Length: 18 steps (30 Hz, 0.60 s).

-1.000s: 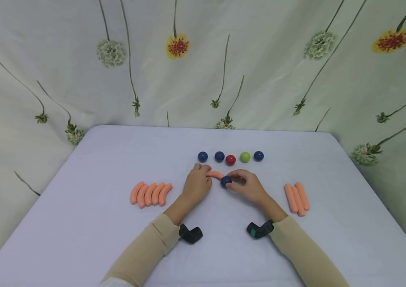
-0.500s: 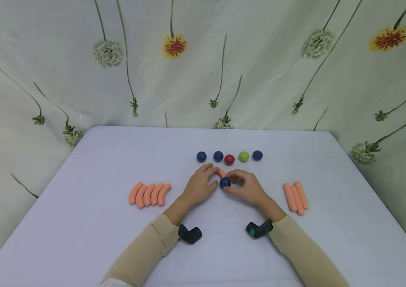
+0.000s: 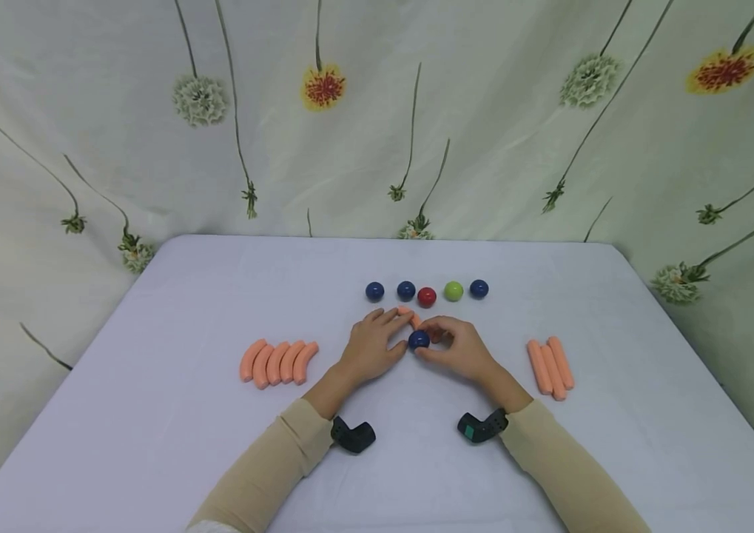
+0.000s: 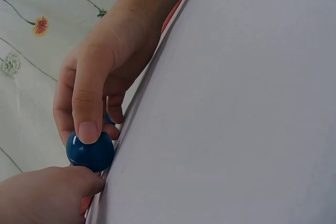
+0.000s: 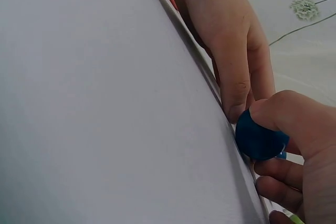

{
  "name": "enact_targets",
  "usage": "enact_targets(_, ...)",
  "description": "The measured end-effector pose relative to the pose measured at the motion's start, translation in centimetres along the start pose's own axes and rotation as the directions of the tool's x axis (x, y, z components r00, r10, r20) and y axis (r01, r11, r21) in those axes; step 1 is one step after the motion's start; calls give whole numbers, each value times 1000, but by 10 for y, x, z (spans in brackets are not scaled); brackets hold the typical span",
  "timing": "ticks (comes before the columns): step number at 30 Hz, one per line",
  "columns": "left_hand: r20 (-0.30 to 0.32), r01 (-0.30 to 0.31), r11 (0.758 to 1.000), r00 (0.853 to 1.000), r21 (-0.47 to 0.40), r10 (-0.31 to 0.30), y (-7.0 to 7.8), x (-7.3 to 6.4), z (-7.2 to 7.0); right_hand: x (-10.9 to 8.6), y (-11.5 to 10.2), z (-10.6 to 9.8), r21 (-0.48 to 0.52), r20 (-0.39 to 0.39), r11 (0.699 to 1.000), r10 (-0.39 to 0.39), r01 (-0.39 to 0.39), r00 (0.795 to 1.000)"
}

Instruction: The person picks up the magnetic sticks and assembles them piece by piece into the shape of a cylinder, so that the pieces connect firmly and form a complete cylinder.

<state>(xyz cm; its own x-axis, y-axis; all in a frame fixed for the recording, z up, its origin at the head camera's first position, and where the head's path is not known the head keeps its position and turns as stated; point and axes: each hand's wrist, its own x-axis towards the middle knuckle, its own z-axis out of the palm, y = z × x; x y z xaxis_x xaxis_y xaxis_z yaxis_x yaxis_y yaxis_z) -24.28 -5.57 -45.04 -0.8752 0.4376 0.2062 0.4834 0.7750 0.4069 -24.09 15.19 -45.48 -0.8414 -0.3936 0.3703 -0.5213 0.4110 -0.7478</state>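
My right hand [image 3: 456,346] pinches a glossy dark blue ball [image 3: 419,340] between thumb and fingertips, close over the table. My left hand [image 3: 371,346] lies to the left of it, fingers extended over a curved pink sausage [image 3: 416,322] that is partly hidden behind them. The sausage's right end lies just behind the blue ball. In the left wrist view the thumb of my right hand [image 4: 102,77] presses on the ball [image 4: 90,151], and my left hand's thumb meets its lower side. The right wrist view shows the left thumb [image 5: 234,98] right beside the ball.
Behind the hands runs a row of balls: blue [image 3: 374,292], blue [image 3: 406,291], red [image 3: 426,297], green [image 3: 453,291] and blue [image 3: 479,289]. Several curved sausages [image 3: 274,363] lie at left, three straight sausages [image 3: 550,369] at right. A flowered cloth [image 3: 363,148] hangs behind the table.
My left hand has loosened its grip on the curved sausage; its fingers have spread and shifted right. The sausage has moved right and turned behind the ball. My right hand keeps the ball.
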Motion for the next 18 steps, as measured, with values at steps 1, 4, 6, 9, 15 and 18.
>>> enact_targets(1,4,-2,1000,1000,6,2,0,0,0,0,0,0,-3,1,1000,0,0,1000)
enact_targets(4,13,-11,1000,1000,29,10,0,0,1,-1,-1,0,-13,2,1000,-3,3,1000)
enact_targets(6,17,-15,999,1000,37,14,-1,0,1,-1,-1,0,-17,1,1000,-10,10,1000)
enact_targets(9,16,-20,999,1000,45,19,-1,0,1,-1,-2,0,-17,-1,1000,-10,10,1000)
enact_targets(15,27,-16,999,1000,47,15,-1,-2,0,-1,-3,0,-18,9,1000,-1,1,1000)
enact_targets(18,37,-14,999,999,49,12,-1,-2,1,-1,-4,0,-16,9,1000,6,-6,1000)
